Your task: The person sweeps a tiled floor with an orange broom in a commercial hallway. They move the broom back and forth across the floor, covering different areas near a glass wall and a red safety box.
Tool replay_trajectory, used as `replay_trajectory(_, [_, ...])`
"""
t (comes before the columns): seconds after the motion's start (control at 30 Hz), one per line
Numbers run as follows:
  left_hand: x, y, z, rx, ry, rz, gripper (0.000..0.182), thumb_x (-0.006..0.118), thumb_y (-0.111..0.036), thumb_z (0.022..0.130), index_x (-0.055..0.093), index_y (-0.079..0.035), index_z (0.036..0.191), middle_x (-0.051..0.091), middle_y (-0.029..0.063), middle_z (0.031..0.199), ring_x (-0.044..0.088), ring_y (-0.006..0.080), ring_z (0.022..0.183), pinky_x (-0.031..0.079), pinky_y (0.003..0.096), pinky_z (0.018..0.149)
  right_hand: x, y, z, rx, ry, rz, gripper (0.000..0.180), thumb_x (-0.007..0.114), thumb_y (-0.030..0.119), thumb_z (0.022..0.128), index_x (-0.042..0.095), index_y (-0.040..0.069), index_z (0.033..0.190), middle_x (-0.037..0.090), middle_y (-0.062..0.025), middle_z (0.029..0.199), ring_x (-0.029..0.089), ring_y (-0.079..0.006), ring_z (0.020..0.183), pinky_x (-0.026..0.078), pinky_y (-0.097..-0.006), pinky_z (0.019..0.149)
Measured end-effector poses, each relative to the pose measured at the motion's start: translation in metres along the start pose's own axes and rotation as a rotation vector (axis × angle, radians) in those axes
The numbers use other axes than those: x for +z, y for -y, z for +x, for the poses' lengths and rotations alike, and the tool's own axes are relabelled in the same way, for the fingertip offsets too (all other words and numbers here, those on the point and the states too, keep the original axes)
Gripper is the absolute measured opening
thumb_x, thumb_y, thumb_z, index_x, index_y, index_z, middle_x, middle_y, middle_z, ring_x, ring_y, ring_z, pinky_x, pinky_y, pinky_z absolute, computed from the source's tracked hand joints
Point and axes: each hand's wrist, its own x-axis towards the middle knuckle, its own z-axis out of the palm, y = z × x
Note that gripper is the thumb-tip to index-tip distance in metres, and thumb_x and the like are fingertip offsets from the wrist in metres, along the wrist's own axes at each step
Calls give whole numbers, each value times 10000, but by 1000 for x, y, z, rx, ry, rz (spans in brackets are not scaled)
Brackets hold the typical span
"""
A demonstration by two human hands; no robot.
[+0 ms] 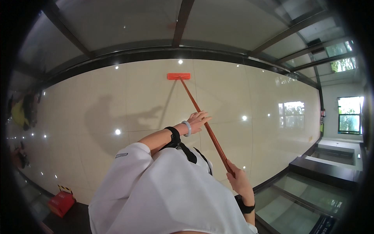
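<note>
A long reddish-brown pole (215,140) runs slantwise from my body up to a flat orange-red broom or brush head (178,76), which rests on the glossy beige tiled floor (157,96). My right hand (240,180) is closed around the pole's near end. Farther up, my left hand (199,120) lies over the pole with its fingers stretched out; whether its thumb wraps underneath is hidden. A pale bangle (187,128) and a black wristband (174,137) are on my left arm, and another black band (244,205) is on my right wrist.
Glass panels with dark frames (178,26) line the far side above a black floor border. A red box (61,204) stands at the lower left. People (23,112) are at the far left. More glass panels (309,193) are at the lower right, and a window (349,115) is beyond.
</note>
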Motion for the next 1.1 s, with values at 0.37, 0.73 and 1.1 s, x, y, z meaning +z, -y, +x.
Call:
replay_trajectory(0.37, [5,17,12,-32,-13,28,762,717,-57,718,337,-183,1367,239,102,1462,168,322,1386,229,484,1084,62,-3,161,-277,-170,-34,473,478,29,820,456,36,1293,585,-299,890,568,-454,854,462,-488,708])
replay_trajectory(0.73, [18,1,22,12,238,117,780,714,-151,723,293,-149,1379,239,130,1465,115,330,1402,141,539,1101,28,-47,53,-47,-76,120,442,535,54,825,503,5,1263,611,-223,832,608,-303,734,469,-350,669])
replay_trajectory(1.1, [77,-49,46,244,541,20,671,690,-338,748,389,-187,1329,435,130,1313,351,317,1276,204,498,1063,-10,-47,-71,384,-784,686,296,543,116,883,589,-72,1107,624,-89,724,487,-75,447,346,-202,363])
